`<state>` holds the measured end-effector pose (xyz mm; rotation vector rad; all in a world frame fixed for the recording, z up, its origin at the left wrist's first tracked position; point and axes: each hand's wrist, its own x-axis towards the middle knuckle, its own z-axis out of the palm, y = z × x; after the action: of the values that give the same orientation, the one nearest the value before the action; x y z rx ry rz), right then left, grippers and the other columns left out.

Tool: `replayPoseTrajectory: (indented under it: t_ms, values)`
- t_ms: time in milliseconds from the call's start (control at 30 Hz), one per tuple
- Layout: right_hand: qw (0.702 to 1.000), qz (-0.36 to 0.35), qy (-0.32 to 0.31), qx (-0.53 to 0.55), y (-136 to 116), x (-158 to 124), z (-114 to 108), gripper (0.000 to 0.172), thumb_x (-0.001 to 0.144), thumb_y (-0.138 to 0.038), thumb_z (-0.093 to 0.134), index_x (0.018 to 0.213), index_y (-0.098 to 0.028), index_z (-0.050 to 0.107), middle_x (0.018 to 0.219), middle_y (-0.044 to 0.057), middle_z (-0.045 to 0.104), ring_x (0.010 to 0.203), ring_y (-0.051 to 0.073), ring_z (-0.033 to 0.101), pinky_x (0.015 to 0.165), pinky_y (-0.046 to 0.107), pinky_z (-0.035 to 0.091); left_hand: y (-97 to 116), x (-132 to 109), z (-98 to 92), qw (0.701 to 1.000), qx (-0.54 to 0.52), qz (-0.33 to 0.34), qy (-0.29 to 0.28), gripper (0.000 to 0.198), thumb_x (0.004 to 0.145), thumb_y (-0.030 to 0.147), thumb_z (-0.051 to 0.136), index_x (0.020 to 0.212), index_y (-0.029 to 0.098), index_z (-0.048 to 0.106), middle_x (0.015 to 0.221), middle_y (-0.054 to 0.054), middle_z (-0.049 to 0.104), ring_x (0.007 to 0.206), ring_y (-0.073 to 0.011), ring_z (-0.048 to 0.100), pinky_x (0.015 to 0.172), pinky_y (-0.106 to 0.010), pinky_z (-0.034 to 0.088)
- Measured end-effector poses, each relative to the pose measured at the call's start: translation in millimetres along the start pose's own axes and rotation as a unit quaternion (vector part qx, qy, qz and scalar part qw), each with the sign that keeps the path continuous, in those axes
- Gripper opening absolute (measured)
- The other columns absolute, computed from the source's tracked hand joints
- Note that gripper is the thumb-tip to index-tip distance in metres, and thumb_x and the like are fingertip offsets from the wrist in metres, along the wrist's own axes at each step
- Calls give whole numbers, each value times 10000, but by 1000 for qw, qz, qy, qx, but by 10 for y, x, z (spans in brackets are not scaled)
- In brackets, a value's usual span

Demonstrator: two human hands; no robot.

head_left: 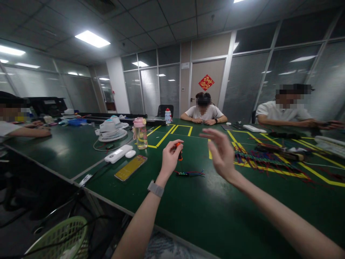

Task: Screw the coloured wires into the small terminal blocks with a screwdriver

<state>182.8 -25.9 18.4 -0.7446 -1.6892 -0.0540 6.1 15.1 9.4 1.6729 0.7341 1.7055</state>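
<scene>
Screwdriver (180, 157) stands upright in left fingers (173, 144), over circuit board (182, 174).

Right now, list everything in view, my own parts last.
table: one, green, foreground
tape: several strips, yellow, on table
screwdriver: one, orange and black, centre
circuit board: one, green, below screwdriver
phone: one, yellow, left
case: one, white, beside phone
power strip: one nearby, white, beyond phone
bottles: two, pink and red tops, ahead
fans: two or more, white, left
wire pile: one, multicoloured, right
basket: one, green, lower left
people: three, white tops, left, ahead, right
door: one, beige, far wall
sign: one, red, on door
lights: several, white, overhead
far clutter: too blurred
watch: one, grey, lower centre
left hand: one, holding screwdriver
right hand: one, raised, empty
</scene>
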Motion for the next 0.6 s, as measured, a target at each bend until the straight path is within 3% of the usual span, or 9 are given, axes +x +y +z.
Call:
replayPoseTrajectory:
  t_ms: [200, 300, 433, 600]
  values:
    - [969, 89, -224, -55, 377, -532, 433, 333, 864, -241, 498, 1192, -185, 491, 1160, 100, 589, 1063, 227, 551, 927, 410, 453, -6, -10, -16, 999, -27, -9, -20, 256, 830, 364, 557, 970, 172, 652, 957, -58, 613, 808, -141, 622, 696, -242, 525]
    - [949, 98, -291, -77, 428, -639, 521, 265, 847, -258, 532, 1099, -181, 566, 1060, 85, 634, 971, 221, 580, 875, 389, 469, 20, -15, -10, 996, -72, -24, -55, 288, 860, 377, 503, 996, 167, 645, 1063, -79, 606, 903, -173, 627, 731, -278, 544]
    - [942, 76, -321, -63, 395, -603, 503, 177, 878, -264, 507, 913, -197, 667, 991, 65, 662, 936, 202, 595, 872, 359, 458, 35, -18, 19, 993, -75, -28, -81, 270, 855, 346, 524, 1027, 167, 629, 979, -71, 638, 831, -155, 637, 731, -281, 534]
    - [945, 74, -318, -38, 390, -581, 474, 195, 878, -261, 523, 961, -206, 691, 963, 54, 675, 921, 193, 599, 863, 338, 464, 24, -32, 35, 999, 20, 27, -35, 187, 791, 324, 623, 910, 188, 669, 922, -41, 573, 817, -128, 588, 686, -212, 486]
